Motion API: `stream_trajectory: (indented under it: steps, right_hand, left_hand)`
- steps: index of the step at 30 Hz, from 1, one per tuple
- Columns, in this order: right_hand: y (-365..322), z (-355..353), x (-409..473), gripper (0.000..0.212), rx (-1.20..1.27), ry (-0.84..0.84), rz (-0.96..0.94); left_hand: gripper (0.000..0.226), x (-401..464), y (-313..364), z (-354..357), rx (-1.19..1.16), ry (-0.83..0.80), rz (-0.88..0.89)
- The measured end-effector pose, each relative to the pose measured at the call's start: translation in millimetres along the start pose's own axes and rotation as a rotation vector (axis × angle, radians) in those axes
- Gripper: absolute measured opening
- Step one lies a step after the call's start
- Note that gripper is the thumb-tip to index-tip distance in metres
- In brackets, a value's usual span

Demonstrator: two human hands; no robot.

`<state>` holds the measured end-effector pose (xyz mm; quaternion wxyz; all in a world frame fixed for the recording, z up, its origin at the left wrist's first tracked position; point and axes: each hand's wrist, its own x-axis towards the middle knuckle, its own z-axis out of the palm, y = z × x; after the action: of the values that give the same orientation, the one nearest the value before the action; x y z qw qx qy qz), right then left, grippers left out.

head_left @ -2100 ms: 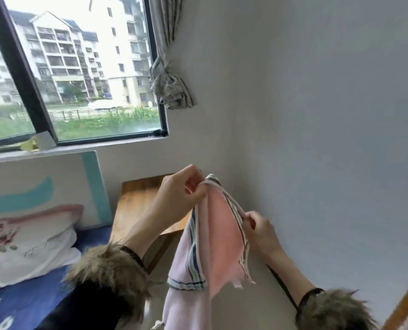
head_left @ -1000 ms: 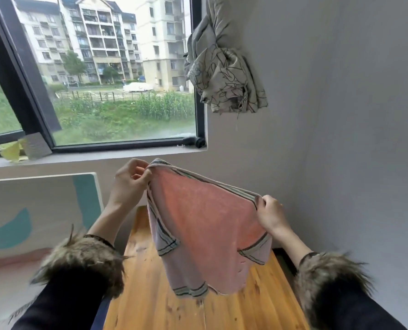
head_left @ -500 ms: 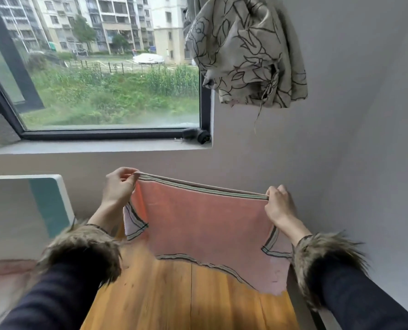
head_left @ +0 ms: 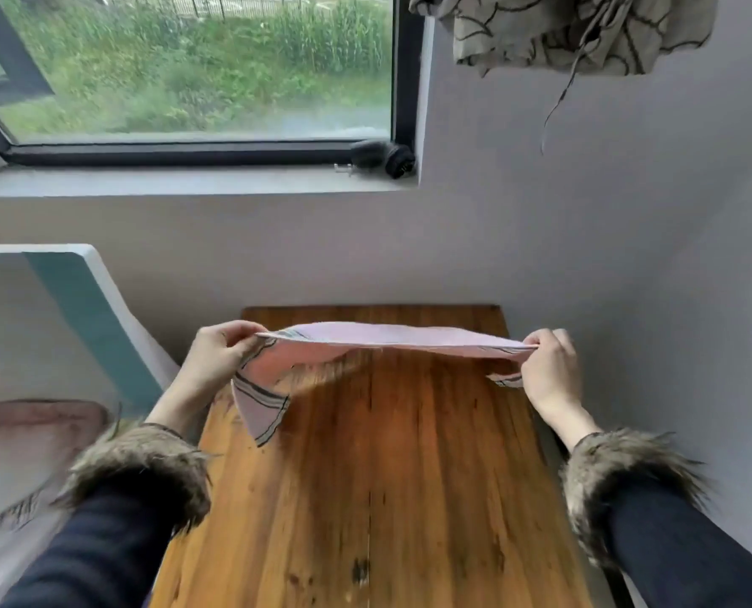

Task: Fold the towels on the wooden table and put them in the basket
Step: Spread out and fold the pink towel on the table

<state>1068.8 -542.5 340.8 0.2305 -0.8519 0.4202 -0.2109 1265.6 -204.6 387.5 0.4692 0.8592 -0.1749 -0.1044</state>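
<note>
Nearest the camera, two dark sleeves with furry cuffs (head_left: 146, 467) reach in from the lower corners of the frame. Between them runs the bare wood of the tabletop (head_left: 374, 498), filling the lower middle; nothing folded lies on the part that shows.

Further in, the left hand (head_left: 216, 357) and the right hand (head_left: 551, 368) hold one pink towel (head_left: 365, 340) stretched out between them in the middle of the frame, above the far half of the tabletop. Each hand's fingers are curled tight and pinch an end of the towel's top edge. The cloth looks almost edge-on from here, a long flat band, with a striped corner hanging down under the left hand towards the wood and a smaller bit drooping under the right. Whether the hanging corner touches the tabletop I cannot tell.

Beyond that is the grey wall, a window (head_left: 190, 72) at upper left with a dark object on the sill (head_left: 383, 158), and a patterned curtain (head_left: 562, 28) bunched at upper right. A painted board (head_left: 58, 326) leans at the left.

To my eye the job is at an early stage: this towel is held up, perhaps doubled over once, but not laid down or squared off. No basket shows, nor any other towels, so folding and putting away all seem left to do.
</note>
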Motion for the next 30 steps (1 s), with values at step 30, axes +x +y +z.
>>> stream_trajectory:
  steps: [30]
  right_hand:
    - [-6.1,231.7,-158.3,0.083,-0.44,-1.004,-0.193]
  left_hand:
    - [0.077,-90.0,-278.4,127.0,0.866,-0.617,-0.052]
